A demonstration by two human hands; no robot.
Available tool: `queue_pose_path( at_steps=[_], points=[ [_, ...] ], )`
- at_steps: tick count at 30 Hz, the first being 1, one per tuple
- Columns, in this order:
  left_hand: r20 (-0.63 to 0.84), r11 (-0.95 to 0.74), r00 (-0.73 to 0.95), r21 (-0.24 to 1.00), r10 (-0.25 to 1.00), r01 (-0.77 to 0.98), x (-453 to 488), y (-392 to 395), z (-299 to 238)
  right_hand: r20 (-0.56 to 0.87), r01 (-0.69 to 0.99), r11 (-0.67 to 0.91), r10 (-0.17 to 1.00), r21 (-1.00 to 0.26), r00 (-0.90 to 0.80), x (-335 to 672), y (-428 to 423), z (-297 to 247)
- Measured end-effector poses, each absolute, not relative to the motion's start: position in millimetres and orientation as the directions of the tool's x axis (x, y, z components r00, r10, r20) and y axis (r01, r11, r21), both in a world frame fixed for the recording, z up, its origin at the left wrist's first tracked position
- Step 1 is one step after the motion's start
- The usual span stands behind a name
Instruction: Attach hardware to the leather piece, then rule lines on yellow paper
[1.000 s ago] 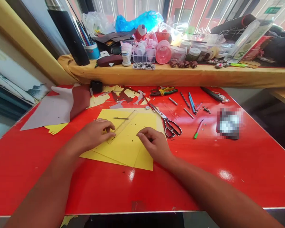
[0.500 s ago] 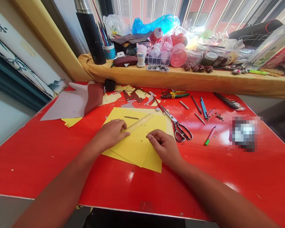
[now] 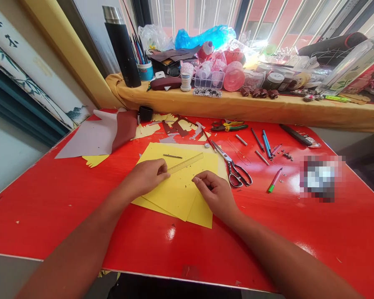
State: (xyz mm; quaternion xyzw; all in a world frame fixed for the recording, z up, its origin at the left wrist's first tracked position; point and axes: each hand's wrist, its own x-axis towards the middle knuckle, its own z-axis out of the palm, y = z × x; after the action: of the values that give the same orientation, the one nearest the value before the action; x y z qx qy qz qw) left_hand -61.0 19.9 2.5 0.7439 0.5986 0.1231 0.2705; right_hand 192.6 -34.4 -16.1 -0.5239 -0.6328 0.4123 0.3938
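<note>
Yellow paper sheets (image 3: 177, 193) lie stacked on the red table (image 3: 50, 199). A clear plastic ruler (image 3: 185, 163) rests slantwise across them, and my left hand (image 3: 148, 176) presses its near end down with curled fingers. My right hand (image 3: 215, 193) rests on the paper's right part, its thumb and forefinger pinched together; whether anything small sits between them is hidden. A thin dark rod (image 3: 172, 156) lies on the paper above the ruler.
Scissors (image 3: 233, 166) lie right of the paper, with pliers (image 3: 229, 125), pens (image 3: 264, 141) and a green marker (image 3: 274, 180) beyond. Grey and maroon sheets (image 3: 96, 135) lie at the left. A cluttered yellow shelf (image 3: 237, 104) runs along the back.
The view has shifted slightly, so everything has slid a little in the frame. Both hands keep their places on the ruler and the paper.
</note>
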Motion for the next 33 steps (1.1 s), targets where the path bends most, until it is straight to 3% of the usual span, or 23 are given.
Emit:
queue_pose_path(
  at_steps=[5, 10, 17, 21, 24, 27, 33],
  points=[
    [-0.088, -0.058, 0.262, 0.863, 0.961, 0.502, -56.9, 16.7, 19.4, -0.013, 0.206, 0.013, 0.992, -0.979, -0.126, 193.6, -31.4, -17.5],
    [-0.113, -0.040, 0.402, 0.935, 0.909, 0.354, -49.7, 11.2, 21.8, -0.064, 0.051, -0.056, 0.985, -0.997, -0.163, 195.1, -27.3, -11.7],
    [-0.165, -0.057, 0.518, 0.921, 0.839, 0.386, -30.0, 1.3, 9.6, -0.048, -0.014, -0.051, 0.985, -0.999, -0.165, 195.8, -25.0, -12.6],
    [-0.133, -0.103, 0.533, 0.915, 0.836, 0.391, -30.0, 2.6, 12.4, -0.082, -0.167, -0.103, 0.989, -0.981, -0.126, 197.7, -20.0, -15.5],
    [-0.054, -0.224, 0.459, 0.819, 0.887, 0.528, -32.3, 6.0, 9.5, -0.109, -0.277, -0.133, 0.989, -0.951, -0.101, 199.2, -17.1, -16.0],
    [-0.023, -0.364, 0.506, 0.667, 0.862, 0.651, -29.5, 6.9, 1.8, -0.138, -0.271, -0.162, 0.985, -0.949, -0.105, 199.6, -17.0, -16.4],
    [-0.021, -0.467, 0.569, 0.547, 0.822, 0.695, -22.7, 5.4, -7.8, -0.175, -0.267, -0.200, 0.978, -0.943, -0.115, 199.9, -17.6, -19.4]
  ],
)
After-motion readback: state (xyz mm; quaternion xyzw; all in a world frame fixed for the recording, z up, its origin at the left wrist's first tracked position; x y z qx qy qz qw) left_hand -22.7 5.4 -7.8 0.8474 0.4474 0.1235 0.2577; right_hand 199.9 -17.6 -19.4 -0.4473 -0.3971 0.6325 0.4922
